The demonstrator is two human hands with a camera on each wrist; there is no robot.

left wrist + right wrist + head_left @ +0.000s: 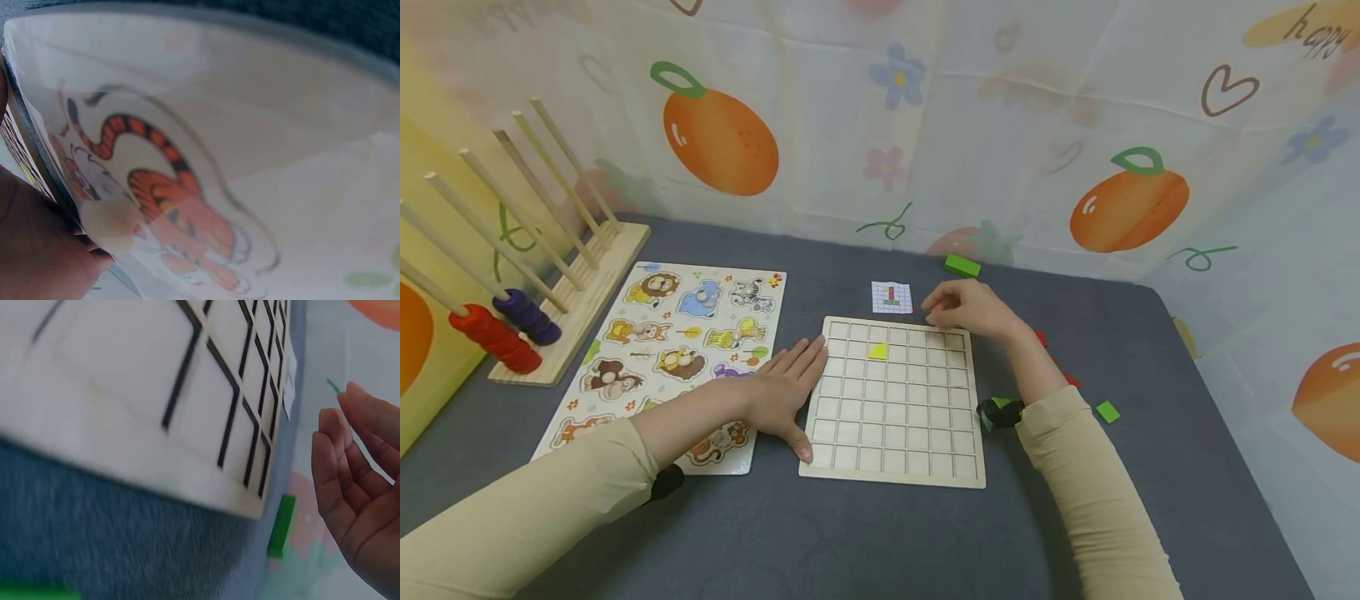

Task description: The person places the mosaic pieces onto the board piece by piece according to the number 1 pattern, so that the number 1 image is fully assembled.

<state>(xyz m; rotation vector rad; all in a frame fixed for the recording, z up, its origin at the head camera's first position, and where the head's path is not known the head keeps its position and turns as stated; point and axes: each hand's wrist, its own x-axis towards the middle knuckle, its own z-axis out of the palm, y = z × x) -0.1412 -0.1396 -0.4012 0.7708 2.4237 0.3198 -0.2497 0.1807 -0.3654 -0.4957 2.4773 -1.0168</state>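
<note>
A square wooden grid board (891, 477) lies flat on the dark table. My left hand (781, 393) rests on its left edge with the fingers stretched out. One yellow piece (877, 352) sits in a cell near the top. Over the board's far right corner is my right hand (973, 308), its fingers loosely curved. The right wrist view shows this hand (359, 481) with nothing visible in its fingers. Just beyond the board lies a small paper card (892, 297) printed with a coloured grid pattern.
A green block (962, 266) lies at the back. Another green piece (1107, 412) and red pieces (1072, 381) are scattered on the right, some partly behind my right arm. On the left are an animal puzzle board (655, 333) and a wooden peg stand (625, 242) with red and purple beads.
</note>
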